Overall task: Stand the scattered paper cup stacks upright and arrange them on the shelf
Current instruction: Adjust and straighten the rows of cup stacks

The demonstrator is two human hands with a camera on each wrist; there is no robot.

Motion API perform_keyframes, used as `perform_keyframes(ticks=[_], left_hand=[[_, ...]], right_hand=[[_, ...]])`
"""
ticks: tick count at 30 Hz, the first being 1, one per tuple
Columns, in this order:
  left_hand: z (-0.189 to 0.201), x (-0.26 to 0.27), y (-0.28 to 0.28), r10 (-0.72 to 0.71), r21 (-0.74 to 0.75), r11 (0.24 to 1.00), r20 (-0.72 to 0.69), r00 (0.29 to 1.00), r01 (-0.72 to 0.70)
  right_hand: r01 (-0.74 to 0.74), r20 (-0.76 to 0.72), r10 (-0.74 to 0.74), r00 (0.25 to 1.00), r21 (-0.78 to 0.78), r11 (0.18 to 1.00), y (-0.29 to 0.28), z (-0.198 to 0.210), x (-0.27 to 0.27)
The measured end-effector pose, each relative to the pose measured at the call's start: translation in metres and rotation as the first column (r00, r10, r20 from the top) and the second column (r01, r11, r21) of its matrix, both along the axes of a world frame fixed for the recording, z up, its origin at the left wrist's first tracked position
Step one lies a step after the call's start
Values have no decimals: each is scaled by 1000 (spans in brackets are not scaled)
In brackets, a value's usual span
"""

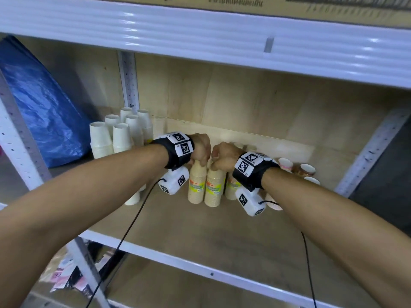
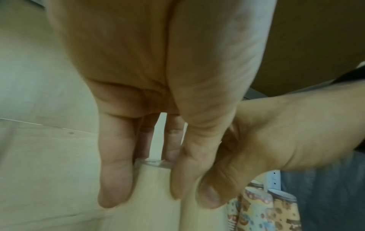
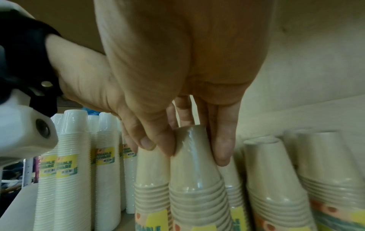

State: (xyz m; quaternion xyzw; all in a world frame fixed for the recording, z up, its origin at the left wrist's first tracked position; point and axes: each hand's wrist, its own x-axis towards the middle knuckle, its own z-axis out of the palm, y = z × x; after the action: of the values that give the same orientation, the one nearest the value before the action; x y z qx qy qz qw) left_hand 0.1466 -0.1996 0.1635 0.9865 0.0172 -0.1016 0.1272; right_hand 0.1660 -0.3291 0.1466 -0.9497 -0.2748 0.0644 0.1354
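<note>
Two tan paper cup stacks in clear wrap stand upright side by side on the wooden shelf board (image 1: 200,232). My left hand (image 1: 201,161) grips the top of the left tan stack (image 1: 196,185) from above, fingers and thumb curled round it. In the left wrist view my left hand (image 2: 146,195) closes on that stack (image 2: 154,179). My right hand (image 1: 214,164) pinches the top of the right tan stack (image 1: 214,187). The right wrist view shows my right hand (image 3: 195,153) on this stack (image 3: 195,175), with the left stack (image 3: 152,171) touching it.
Several white cup stacks (image 1: 120,134) stand upright at the back left, beside a blue bag (image 1: 37,103). More tan stacks (image 3: 272,171) stand just right of my hands. Patterned cup stacks (image 1: 287,164) sit at the far right. The upper shelf (image 1: 200,36) hangs overhead.
</note>
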Motion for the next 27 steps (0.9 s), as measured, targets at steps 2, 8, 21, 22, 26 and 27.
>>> perform_keyframes(ticks=[2,8,21,22,26,27], left_hand=[[-2,2,-12,-12,-40,999,-4,1000,12],[-3,9,-45,-57,-82,995,3,998,57],[-13,24,-86,-155,14,988,-24,988,156],[-14,25,-87,-160,17,987,-20,987,161],[-15,30,-86,-162,-4,987,-26,986,162],[-15,31,-86,-160,-19,987,-35,987,159]], right_hand=[[7,-12,-7,1000,-5,1000,-13,1,0],[65,8,-65,998,-36,997,-49,7,-2],[196,28,-195,981,-63,979,-95,-1,18],[199,25,-198,980,-59,978,-96,-3,20],[191,34,-190,981,-57,980,-96,-10,28],[191,39,-189,981,-56,980,-96,-12,31]])
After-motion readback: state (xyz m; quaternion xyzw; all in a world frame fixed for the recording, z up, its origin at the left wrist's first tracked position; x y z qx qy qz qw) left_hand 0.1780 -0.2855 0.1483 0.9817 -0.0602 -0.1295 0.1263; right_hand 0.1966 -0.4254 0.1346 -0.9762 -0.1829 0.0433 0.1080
